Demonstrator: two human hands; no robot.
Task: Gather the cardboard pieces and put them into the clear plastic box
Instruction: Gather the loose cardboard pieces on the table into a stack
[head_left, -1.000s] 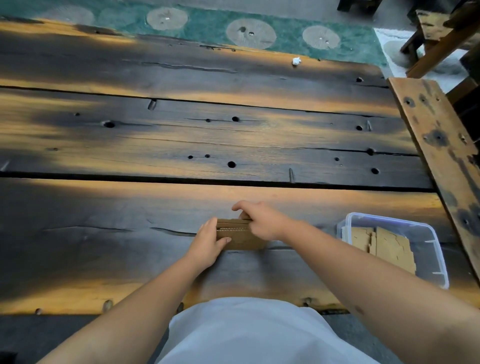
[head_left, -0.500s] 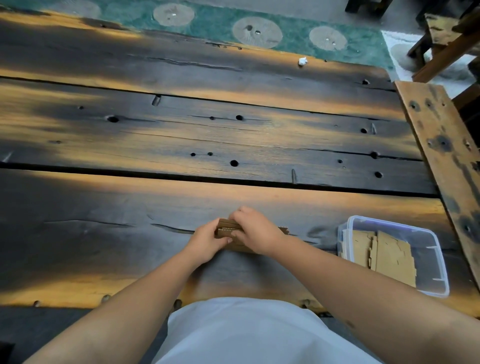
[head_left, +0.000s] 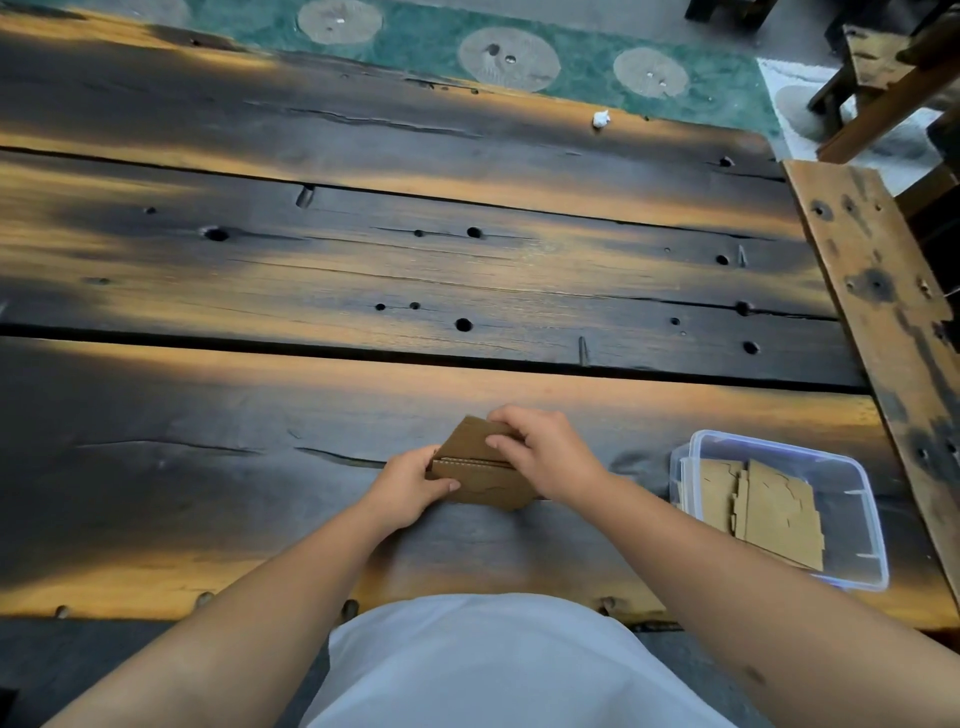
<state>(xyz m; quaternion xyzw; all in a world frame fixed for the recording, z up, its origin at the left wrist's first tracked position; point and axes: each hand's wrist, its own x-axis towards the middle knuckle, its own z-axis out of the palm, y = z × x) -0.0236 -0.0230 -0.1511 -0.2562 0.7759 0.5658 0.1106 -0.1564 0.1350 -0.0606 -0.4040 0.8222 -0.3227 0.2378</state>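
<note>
Stack of cardboard pieces (head_left: 480, 475) located low of centre in the frame, on the nearest plank of the dark wooden table (head_left: 208, 467), corrugated edge showing along the top, one piece tilted up at the rear. Held from both sides: left hand (head_left: 408, 486) clasped against the left end, thumb lying across the front face, fingers curled behind. Right hand (head_left: 548, 449) draped over the top right, fingers bent and pressed down on the raised piece. Clear plastic box (head_left: 860, 519) at lower right of frame, well apart from the stack, open, already holding several flat cardboard pieces (head_left: 763, 512). No loose pieces noted elsewhere on the planks; small white scrap (head_left: 601, 119) at the far edge, upper right of centre. Judged step: squaring the gathered stack before transfer. Next move calls for a firm two-sided grip, a lift clear of the table, travel rightward and lowering flat between the box walls.
</note>
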